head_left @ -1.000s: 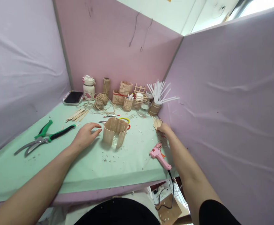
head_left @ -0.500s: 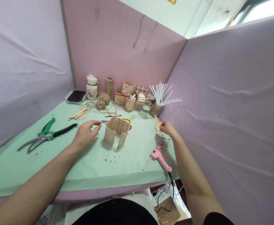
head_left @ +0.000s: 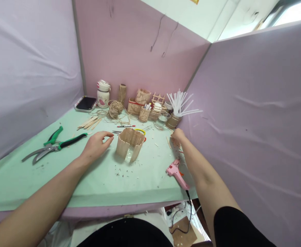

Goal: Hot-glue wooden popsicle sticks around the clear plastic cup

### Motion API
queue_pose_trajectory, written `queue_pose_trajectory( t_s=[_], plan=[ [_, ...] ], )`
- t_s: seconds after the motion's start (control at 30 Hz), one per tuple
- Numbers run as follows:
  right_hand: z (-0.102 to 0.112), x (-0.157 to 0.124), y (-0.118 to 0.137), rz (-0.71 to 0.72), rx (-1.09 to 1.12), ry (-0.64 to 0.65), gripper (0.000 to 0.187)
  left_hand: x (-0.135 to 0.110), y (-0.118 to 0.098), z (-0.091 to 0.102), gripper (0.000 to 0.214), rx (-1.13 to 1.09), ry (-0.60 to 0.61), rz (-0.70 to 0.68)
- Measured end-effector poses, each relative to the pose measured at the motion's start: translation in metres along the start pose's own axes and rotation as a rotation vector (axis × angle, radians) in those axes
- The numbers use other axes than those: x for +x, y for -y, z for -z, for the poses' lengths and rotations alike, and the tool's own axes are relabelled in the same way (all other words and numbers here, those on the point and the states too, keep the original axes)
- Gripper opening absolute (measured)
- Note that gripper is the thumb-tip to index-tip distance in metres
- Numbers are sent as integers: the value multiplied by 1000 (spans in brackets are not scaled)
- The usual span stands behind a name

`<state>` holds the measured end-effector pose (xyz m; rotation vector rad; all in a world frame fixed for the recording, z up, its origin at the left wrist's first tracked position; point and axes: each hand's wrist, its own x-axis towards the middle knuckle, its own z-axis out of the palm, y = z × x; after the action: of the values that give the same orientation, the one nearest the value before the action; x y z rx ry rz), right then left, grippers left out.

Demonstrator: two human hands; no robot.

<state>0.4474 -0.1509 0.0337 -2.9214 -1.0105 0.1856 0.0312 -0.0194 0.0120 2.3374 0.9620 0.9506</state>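
A cup-like holder of upright craft sticks (head_left: pixel 123 146) stands on the green-covered table, with a gap at its front showing clear material inside. My left hand (head_left: pixel 99 143) rests just left of it, thumb and fingers apart, holding nothing. At the table's right side my right hand (head_left: pixel 178 135) reaches down onto a small heap of wooden stick pieces (head_left: pixel 176 143). Its fingers are curled, and their tips are hidden, so what they grip does not show. Below that hand lies a pink hot glue gun (head_left: pixel 177 174). Scissors with yellow handles (head_left: pixel 140 131) lie partly behind the holder.
Green-handled shears (head_left: pixel 53 145) lie open at left. Craft sticks (head_left: pixel 89 122), a twine ball (head_left: pixel 115 109), a bottle (head_left: pixel 103 95) and a phone (head_left: pixel 86 103) sit farther back. White glue sticks (head_left: pixel 178 104) stand in a pot near the right partition (head_left: pixel 243 120).
My right hand has moved slightly up and left over the stick pieces, now covering more of them; one thin stick lies apart. The view has shifted slightly. My left hand stays beside the holder.
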Motion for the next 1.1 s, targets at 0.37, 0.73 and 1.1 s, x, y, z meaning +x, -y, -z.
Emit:
queue_pose_trajectory(
  t_s=[0.37, 0.73, 1.1],
  plan=[
    [0, 14, 11, -164, 42, 138, 37, 1, -2, 1, 33, -7, 6, 22],
    [32, -49, -27, -98, 549, 339, 36, 0, 1, 0, 34, 1, 25, -11],
    [32, -179, 26, 319, 1095, 327, 19, -3, -14, 11, 33, -185, -152, 30]
  ],
)
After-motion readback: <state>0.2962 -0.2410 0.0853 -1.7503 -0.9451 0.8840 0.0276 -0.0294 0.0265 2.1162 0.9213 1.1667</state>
